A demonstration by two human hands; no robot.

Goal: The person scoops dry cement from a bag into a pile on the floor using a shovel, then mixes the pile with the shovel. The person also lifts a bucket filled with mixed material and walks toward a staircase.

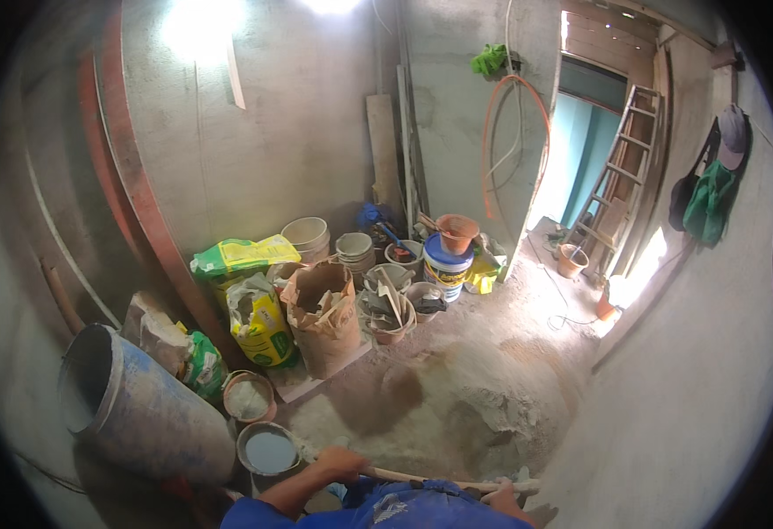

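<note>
Low in the view, a long wooden tool handle (404,476) lies across the front of my blue shirt. My left hand (340,462) is closed around its left part. My right hand (504,501) grips it farther right, partly cut off by the sleeve and the lower edge. The tool's working end cannot be made out. Just ahead of the handle, a grey heap of sand or mortar mix (492,406) spreads over the floor. A bucket of greyish water (271,451) stands left of my left hand, and a bucket of pale powder (249,397) is behind it.
A large tilted drum (153,410) rests at the left. Open paper sacks (320,317), yellow-green bags (263,326) and several buckets (390,313) line the back wall. A ladder (620,176) leans by the doorway at the right. Caps and a green cloth (711,203) hang on the right wall.
</note>
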